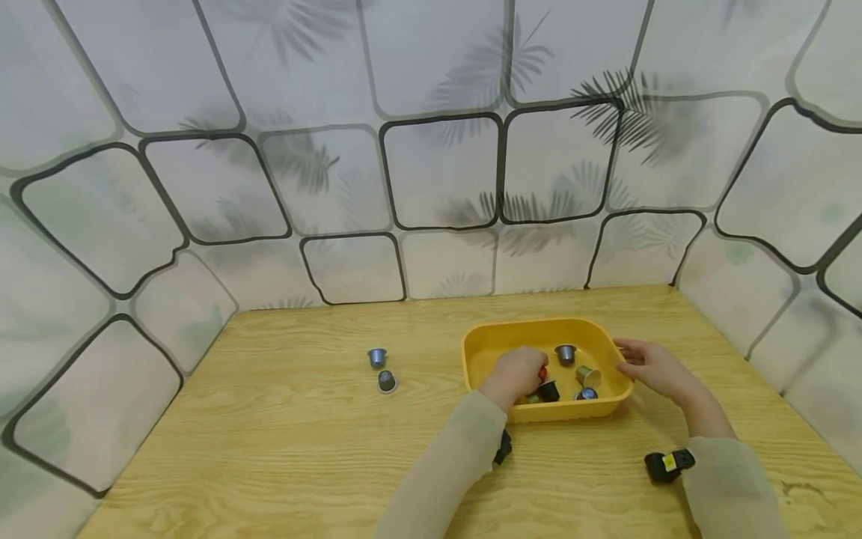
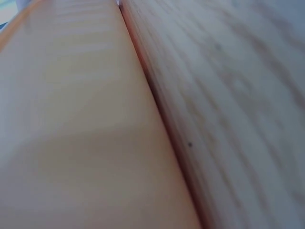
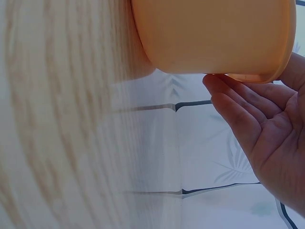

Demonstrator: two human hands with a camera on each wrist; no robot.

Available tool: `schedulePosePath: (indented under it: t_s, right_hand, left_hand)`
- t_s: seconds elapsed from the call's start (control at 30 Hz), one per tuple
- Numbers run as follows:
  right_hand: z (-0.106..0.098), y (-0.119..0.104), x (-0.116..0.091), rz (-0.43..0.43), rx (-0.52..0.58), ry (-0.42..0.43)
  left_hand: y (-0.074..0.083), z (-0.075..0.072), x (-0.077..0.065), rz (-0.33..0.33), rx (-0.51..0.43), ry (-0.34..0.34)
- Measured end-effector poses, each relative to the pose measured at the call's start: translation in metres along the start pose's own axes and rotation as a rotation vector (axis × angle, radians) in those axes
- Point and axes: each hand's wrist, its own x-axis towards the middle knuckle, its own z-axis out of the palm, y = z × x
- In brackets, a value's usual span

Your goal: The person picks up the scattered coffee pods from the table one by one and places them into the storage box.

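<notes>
A yellow tray (image 1: 486, 340) stands on the right part of the wooden table with several coffee capsules in it. My left hand (image 1: 517, 372) reaches down inside, its curled fingers at a red coffee capsule (image 1: 542, 372); the fingertips are partly hidden. Close by lies a black capsule (image 1: 548, 391). Farther right in the tray are a grey capsule (image 1: 565, 355), a gold-green one (image 1: 589, 376) and a blue one (image 1: 588, 394). My right hand (image 1: 656, 367) holds the tray's right end, thumb over the rim and fingers against the outer wall (image 3: 214, 38).
Left of the tray, on the wooden table (image 1: 283, 442), a blue capsule (image 1: 377, 358) and a dark capsule (image 1: 387, 382) stand close together. Patterned cloth walls (image 1: 444, 172) enclose the table's back and sides.
</notes>
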Motion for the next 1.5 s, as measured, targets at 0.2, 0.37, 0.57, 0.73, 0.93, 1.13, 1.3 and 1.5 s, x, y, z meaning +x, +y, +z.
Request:
schedulePosePath:
  t_s: [0.2, 0.37, 0.57, 0.73, 0.93, 1.13, 1.3, 1.5]
  right_hand:
    - [0.0, 0.002, 0.001, 0.004, 0.002, -0.001]
    - [0.0, 0.003, 0.0, 0.013, 0.01, -0.004]
    - [0.0, 0.0, -0.001, 0.008, 0.007, 0.0]
    - [-0.001, 0.001, -0.001, 0.003, -0.002, -0.001]
    - [0.0, 0.003, 0.001, 0.0, -0.006, 0.0]
    - [0.001, 0.003, 0.001, -0.006, -0.003, 0.001]
    - [0.001, 0.002, 0.001, -0.001, -0.001, 0.001]
    - [0.001, 0.004, 0.001, -0.002, 0.008, -0.002]
  left_hand:
    - [-0.001, 0.0, 0.001, 0.003, -0.023, 0.006]
    - [-0.002, -0.004, 0.001, -0.012, -0.11, 0.026]
    - [0.002, -0.014, -0.003, 0.03, -0.091, 0.091]
    - [0.005, -0.023, -0.01, 0.067, -0.068, 0.125]
    - [0.006, -0.027, -0.016, 0.1, -0.044, 0.152]
    - [0.004, -0.026, -0.023, 0.138, -0.031, 0.195]
    - [0.002, -0.024, -0.028, 0.156, 0.023, 0.217]
    - [0.0, -0.022, -0.031, 0.1, 0.072, 0.176]
